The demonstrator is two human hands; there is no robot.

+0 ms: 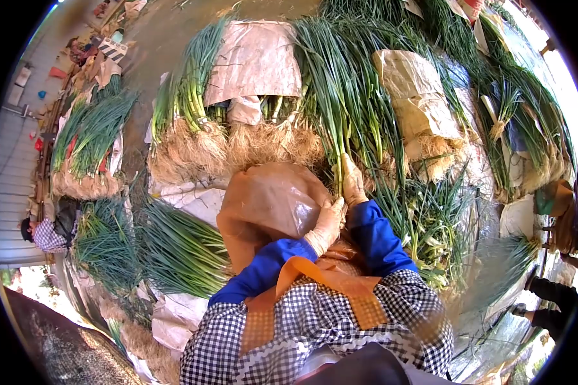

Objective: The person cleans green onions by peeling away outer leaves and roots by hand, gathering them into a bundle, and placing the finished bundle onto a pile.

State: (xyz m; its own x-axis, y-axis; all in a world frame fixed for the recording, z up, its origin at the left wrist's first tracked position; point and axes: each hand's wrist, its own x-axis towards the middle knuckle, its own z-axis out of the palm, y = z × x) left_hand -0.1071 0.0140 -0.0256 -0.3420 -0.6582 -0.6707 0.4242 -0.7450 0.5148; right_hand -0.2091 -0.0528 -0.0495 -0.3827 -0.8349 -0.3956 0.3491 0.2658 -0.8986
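Observation:
My right hand (351, 184), reaching from a blue sleeve, is closed around the pale lower stalks of some green onions (338, 138). Their long green leaves stretch away from me over the pile. Just below it, my left hand (325, 226) is closed at the root end of the same stalks, fingers pinched together. How many stalks are held is hard to make out. Under my forearms lies a brown plastic sheet (270, 199) across my lap. Ahead of my hands, rooted green onions (196, 138) are stacked, partly covered by a pale sack (253, 61).
Cleaned-looking green onions (183, 247) lie to my left. Loose leaf trimmings (433, 234) are heaped at my right. Another paper-like sack (417, 90) covers onions ahead right. Other people sit nearby, one in a checked sleeve (47, 236) at far left; dark-clothed legs (552, 295) show at right.

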